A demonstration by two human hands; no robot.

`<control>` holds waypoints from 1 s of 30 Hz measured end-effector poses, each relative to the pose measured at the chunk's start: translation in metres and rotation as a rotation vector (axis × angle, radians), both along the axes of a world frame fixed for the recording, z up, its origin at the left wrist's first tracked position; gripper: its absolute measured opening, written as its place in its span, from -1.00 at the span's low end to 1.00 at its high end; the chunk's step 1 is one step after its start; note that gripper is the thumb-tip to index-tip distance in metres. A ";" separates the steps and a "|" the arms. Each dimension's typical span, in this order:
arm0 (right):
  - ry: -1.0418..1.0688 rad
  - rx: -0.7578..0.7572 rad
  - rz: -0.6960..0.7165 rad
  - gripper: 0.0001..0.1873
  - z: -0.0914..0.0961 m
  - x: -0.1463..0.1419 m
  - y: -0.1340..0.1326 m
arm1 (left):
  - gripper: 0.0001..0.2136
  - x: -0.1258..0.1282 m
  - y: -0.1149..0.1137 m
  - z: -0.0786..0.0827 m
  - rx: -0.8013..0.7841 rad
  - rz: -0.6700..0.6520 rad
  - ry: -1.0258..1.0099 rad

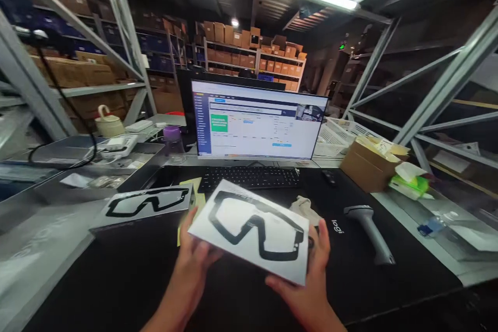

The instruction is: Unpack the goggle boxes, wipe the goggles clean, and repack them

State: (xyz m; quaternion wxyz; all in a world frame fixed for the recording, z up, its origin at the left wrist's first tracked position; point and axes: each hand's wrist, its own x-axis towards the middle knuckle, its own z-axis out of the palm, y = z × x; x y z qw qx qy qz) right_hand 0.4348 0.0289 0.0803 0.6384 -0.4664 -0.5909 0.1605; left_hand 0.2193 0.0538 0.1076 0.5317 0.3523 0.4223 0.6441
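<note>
Warehouse shelving with cartons behind, black desk mat [128,275] in front of me. Both my hands grip one white goggle box [252,228], tilted, above the mat: left hand [194,257] curled under its left edge, right hand [311,275] closed on the right corner. Two goggle boxes total; the second box [143,205] lies flat to the left. One monitor [259,122], one keyboard [251,177], one barcode scanner [369,231] right, one purple-lid bottle [173,142]. Held box hides part of the mat.
</note>
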 end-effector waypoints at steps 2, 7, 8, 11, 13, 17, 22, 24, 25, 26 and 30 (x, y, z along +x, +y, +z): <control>-0.091 0.045 -0.029 0.30 -0.006 -0.005 0.001 | -0.12 -0.008 0.005 0.007 -0.054 -0.026 -0.038; -0.187 0.192 0.043 0.06 0.001 -0.010 0.006 | -0.38 -0.016 0.005 0.008 -0.299 -0.111 -0.103; -0.207 0.238 0.070 -0.03 0.003 -0.009 0.007 | -0.40 -0.017 0.004 0.007 -0.323 -0.115 -0.126; -0.308 0.296 0.115 -0.18 0.008 -0.005 0.008 | -0.44 -0.020 0.002 0.000 -0.367 -0.122 -0.176; -0.366 0.285 0.107 -0.17 0.008 -0.003 0.008 | -0.45 -0.022 0.002 -0.004 -0.375 -0.125 -0.187; -0.413 0.290 0.067 -0.17 0.005 -0.002 0.006 | -0.44 -0.023 0.001 -0.007 -0.375 -0.098 -0.177; -0.463 0.318 -0.003 -0.16 0.005 -0.004 0.005 | -0.42 -0.019 -0.001 -0.002 -0.344 -0.068 -0.151; -0.476 0.365 -0.013 -0.15 0.006 -0.003 0.007 | -0.41 -0.017 -0.001 0.000 -0.327 -0.057 -0.154; -0.482 0.391 -0.013 -0.15 0.007 -0.002 0.009 | -0.41 -0.017 -0.001 0.001 -0.319 -0.048 -0.155; -0.487 0.417 -0.011 -0.14 0.007 -0.001 0.012 | -0.41 -0.016 -0.001 0.001 -0.311 -0.036 -0.155; -0.535 0.519 0.015 -0.07 0.007 0.006 0.023 | -0.39 -0.017 -0.001 -0.001 -0.298 -0.016 -0.141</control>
